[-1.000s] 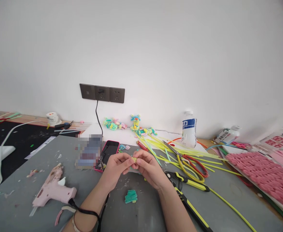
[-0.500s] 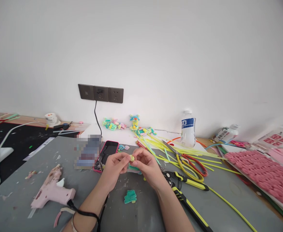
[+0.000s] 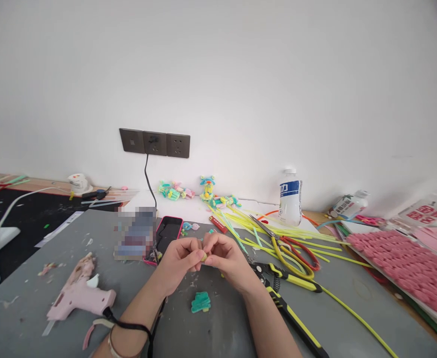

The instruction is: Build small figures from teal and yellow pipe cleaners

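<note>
My left hand (image 3: 179,262) and my right hand (image 3: 226,257) meet over the grey mat, fingertips pinched together. Between them is a small yellow piece of pipe cleaner (image 3: 204,257), mostly covered by the thumbs and fingers. Below the hands lies a flat teal pipe-cleaner piece (image 3: 201,302) with a bit of yellow at its lower edge. Something light teal (image 3: 212,230) peeks out just behind my right hand's knuckles. Wire pliers (image 3: 278,283) with yellow and black handles rest beside my right wrist.
A pink glue gun (image 3: 82,293) lies left, its black cord passing my left forearm. Scissors (image 3: 285,248) sit on yellow pipe cleaners (image 3: 241,219) at right. Two phones, one a pink-framed phone (image 3: 169,231), lie behind. Small figures (image 3: 207,188) and a bottle (image 3: 290,199) stand by the wall.
My hands have drawn closer together, and the fingers now cover more of the yellow piece. The view has shifted slightly; the things on the mat stay put.
</note>
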A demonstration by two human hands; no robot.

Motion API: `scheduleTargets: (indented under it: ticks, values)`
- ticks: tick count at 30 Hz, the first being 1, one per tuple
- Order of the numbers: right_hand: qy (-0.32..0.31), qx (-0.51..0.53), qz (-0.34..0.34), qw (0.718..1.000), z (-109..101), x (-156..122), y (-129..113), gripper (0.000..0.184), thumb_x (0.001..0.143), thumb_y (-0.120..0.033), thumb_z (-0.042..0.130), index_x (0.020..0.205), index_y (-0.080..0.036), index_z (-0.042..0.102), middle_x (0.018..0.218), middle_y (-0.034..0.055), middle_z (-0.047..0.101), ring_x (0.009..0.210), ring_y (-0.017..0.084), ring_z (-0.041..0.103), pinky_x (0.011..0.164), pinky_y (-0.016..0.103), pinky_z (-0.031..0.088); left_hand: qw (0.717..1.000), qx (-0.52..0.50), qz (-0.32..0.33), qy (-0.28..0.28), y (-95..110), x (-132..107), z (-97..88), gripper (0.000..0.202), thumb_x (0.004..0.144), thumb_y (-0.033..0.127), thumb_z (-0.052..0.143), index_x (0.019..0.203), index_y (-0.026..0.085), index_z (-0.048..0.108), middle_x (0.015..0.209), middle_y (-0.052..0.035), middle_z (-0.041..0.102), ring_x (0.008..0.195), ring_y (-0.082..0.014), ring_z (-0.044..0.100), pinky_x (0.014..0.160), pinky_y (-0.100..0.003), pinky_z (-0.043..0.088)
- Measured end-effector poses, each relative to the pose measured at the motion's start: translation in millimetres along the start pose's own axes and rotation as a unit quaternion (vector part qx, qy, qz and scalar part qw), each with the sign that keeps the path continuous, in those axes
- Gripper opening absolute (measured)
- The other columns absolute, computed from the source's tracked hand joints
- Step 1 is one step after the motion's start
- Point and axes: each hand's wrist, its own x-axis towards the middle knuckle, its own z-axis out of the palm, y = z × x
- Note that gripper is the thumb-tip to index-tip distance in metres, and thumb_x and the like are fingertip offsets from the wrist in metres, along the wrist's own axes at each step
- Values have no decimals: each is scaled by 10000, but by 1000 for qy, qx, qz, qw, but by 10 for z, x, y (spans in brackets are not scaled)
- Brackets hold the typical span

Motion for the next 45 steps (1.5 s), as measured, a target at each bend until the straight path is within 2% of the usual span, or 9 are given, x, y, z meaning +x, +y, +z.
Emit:
scheduleTargets:
  ticks: [5,8,11,15,17,23,28,32,45]
  values:
    - [-20,0,34,999,-3,-13,-22,175,726,-259,834,751,-204,670,668,-42,577,567,112,590,530,235,431,999,13,10,-37,-18,-11,-39,445,813,440,704,557,188,440,566,27,474,616,-143,521,629,-273,366]
    - [-32,-7,52,998,-12,-16,-28,194,721,-280,836,751,-201,661,658,-32,607,573,126,613,500,226,428,998,12,-2,-59,-7,-6,-47,446,819,435,694,556,191,429,568,28,468,634,-165,560,664,-299,405]
    - [-18,-12,59,998,-27,-16,-16,209,711,-295,843,769,-200,666,638,-37,605,584,123,614,520,223,435,999,23,-15,-47,16,2,-40,456,799,465,710,556,185,445,558,29,469,627,-153,536,632,-274,373]
    - [53,-38,28,997,-29,1,16,207,736,-319,820,893,-227,722,707,-24,636,632,115,600,558,220,452,999,22,-22,20,33,24,-12,459,783,514,712,577,170,488,539,52,443,511,-79,323,524,-241,215]
    - [62,-53,24,996,-25,9,29,202,738,-337,813,896,-229,746,717,-14,646,658,128,608,562,226,467,999,9,-28,38,30,36,4,457,772,519,722,586,170,494,532,60,433,498,-71,267,512,-245,185]
    - [58,-58,33,996,-25,10,39,208,746,-331,806,909,-215,753,724,-5,673,662,136,624,547,221,475,998,-9,-33,59,38,50,36,452,734,547,749,625,163,537,542,60,441,490,-63,266,500,-243,182]
    - [42,-27,22,998,0,14,15,178,743,-295,813,880,-215,732,749,-4,680,707,152,639,706,298,531,998,1,-22,65,53,52,43,455,727,553,751,615,159,552,529,65,427,489,-64,274,505,-240,194]
    - [41,-27,21,999,8,16,0,181,737,-314,815,855,-216,719,750,-6,660,711,163,631,717,323,534,997,6,-24,68,54,49,41,456,714,553,760,605,161,554,526,59,438,495,-71,309,504,-237,214]
    - [128,-155,-67,977,-48,42,27,150,721,-319,817,825,-233,752,781,20,703,755,190,604,712,322,458,995,-37,-4,91,44,54,14,385,792,505,720,692,153,598,629,31,508,521,-67,366,519,-228,282]
